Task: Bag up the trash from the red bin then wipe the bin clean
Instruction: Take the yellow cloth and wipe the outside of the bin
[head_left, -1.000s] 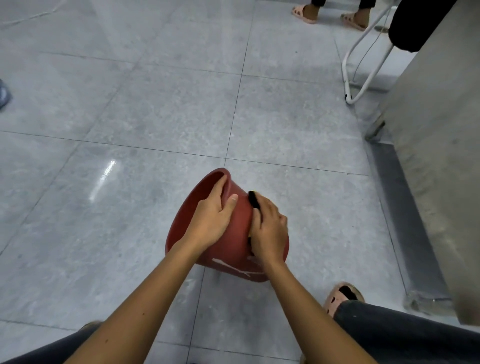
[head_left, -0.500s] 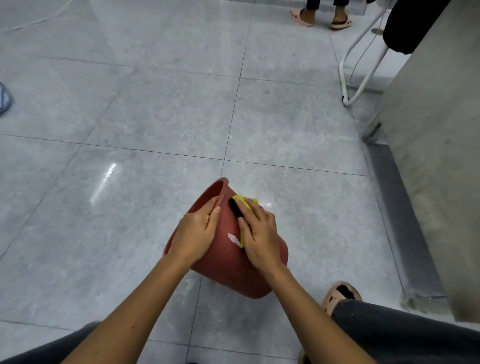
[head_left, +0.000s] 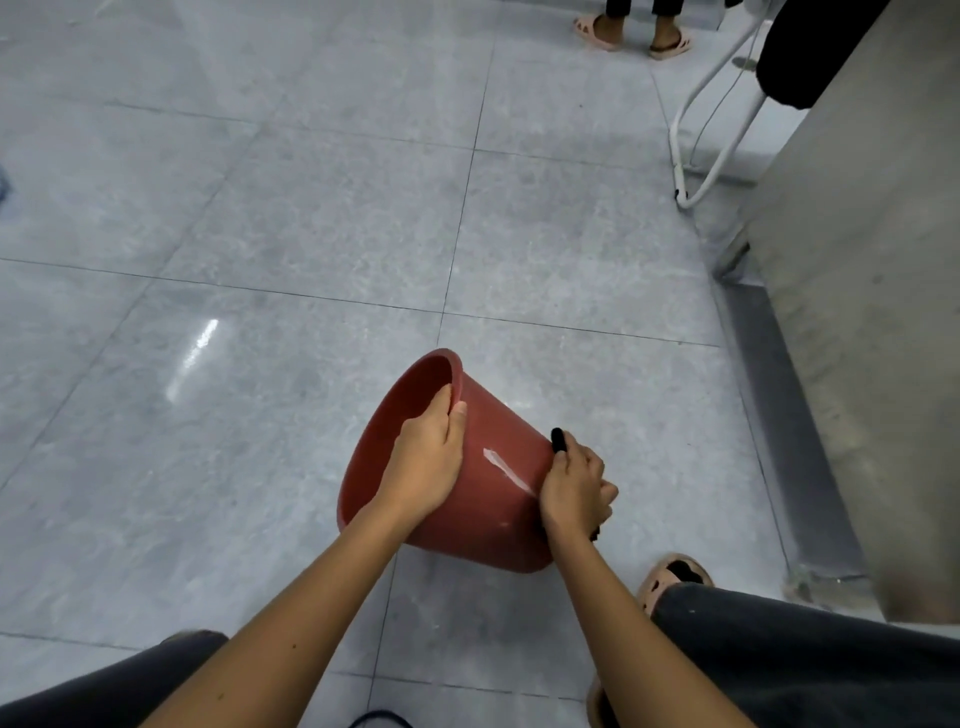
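Note:
The red bin (head_left: 488, 499) is tipped on its side above the grey tiled floor, its mouth facing left and away. My left hand (head_left: 426, 462) grips its rim, fingers inside and thumb on the outer wall. My right hand (head_left: 574, 486) holds a cleaning pad with a black edge (head_left: 558, 440) against the bin's right side near the base; most of the pad is hidden under the hand. A wet streak (head_left: 506, 470) shines on the bin's wall between my hands.
A grey concrete wall (head_left: 872, 312) with a metal kick strip runs down the right. A white tube frame (head_left: 696, 135) stands at the back right. Another person's sandalled feet (head_left: 631, 34) stand at the far edge. My knees and sandal (head_left: 672, 577) frame the bottom.
My right hand has slid with the pad from the bin's upper wall down toward its base on the right. The bin has turned and my left hand's grip has shifted up to the rim.

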